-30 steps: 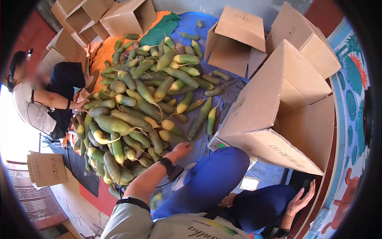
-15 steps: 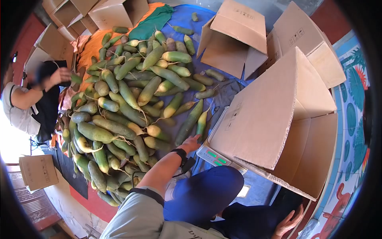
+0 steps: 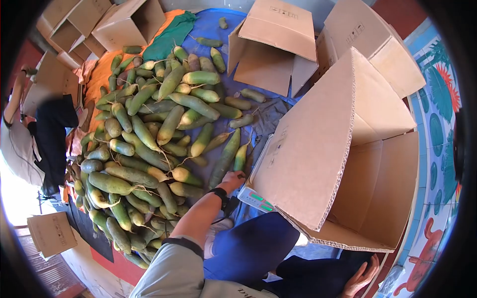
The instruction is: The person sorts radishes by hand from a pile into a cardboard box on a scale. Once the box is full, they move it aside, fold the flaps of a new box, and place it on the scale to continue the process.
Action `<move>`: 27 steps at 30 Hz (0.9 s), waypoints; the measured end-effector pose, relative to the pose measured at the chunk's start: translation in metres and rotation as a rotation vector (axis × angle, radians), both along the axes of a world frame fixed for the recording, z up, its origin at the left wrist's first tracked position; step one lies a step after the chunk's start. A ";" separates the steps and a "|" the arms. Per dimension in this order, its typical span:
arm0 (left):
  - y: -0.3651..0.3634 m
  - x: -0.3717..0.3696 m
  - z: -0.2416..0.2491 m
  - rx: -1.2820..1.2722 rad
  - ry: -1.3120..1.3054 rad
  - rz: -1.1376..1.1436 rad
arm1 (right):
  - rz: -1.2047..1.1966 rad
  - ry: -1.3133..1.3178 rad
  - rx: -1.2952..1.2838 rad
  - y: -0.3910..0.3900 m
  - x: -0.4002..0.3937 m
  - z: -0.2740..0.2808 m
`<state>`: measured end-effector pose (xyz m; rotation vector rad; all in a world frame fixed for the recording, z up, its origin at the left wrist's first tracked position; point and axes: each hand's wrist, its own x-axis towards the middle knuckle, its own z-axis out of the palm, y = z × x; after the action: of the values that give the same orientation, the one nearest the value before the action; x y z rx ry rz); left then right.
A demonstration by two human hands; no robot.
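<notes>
My left hand [image 3: 232, 182] reaches to the lower ends of a long green radish [image 3: 226, 156] and a shorter one [image 3: 240, 158] lying on the blue sheet. Its fingers are curled round the shorter radish's end, partly hidden from view. Beside it, a scale [image 3: 256, 199] with lit green displays carries a large open cardboard box [image 3: 318, 149] lying on its side. Down at the lower right, my right hand [image 3: 361, 278] lies against dark cloth below the box's edge, fingers extended and holding nothing visible. A big heap of green radishes [image 3: 144, 134] spreads to the left.
Another person [image 3: 22, 144] is at the far left, one arm raised at a cardboard box [image 3: 52, 82]. More open boxes stand at the back, including one [image 3: 276, 44] on the blue sheet. Tiled wall [image 3: 432, 144] borders the right side.
My left hand's fingers have curled in at the radish ends. The other person has swung an arm from the heap towards the box behind. My view has shifted slightly.
</notes>
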<state>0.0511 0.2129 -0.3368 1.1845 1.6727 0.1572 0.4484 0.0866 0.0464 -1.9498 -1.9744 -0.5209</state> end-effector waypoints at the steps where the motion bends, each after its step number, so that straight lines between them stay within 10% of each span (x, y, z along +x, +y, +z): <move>1: -0.004 -0.004 0.002 0.049 -0.071 0.082 | -0.041 0.092 -0.055 -0.005 0.015 -0.009; 12: -0.106 -0.080 0.089 0.197 -0.285 0.287 | 0.060 0.352 -0.032 0.024 -0.023 -0.020; 19: -0.152 -0.103 0.235 0.197 -0.411 0.456 | 0.080 0.621 0.103 0.033 -0.039 -0.027; 27: -0.153 -0.074 0.368 0.961 -0.387 0.415 | 0.094 0.588 0.188 0.026 -0.049 -0.024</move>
<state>-0.0225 0.0598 0.0311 1.3212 1.4751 1.4799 0.3992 0.1124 0.0226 -1.6404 -1.5677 -0.0819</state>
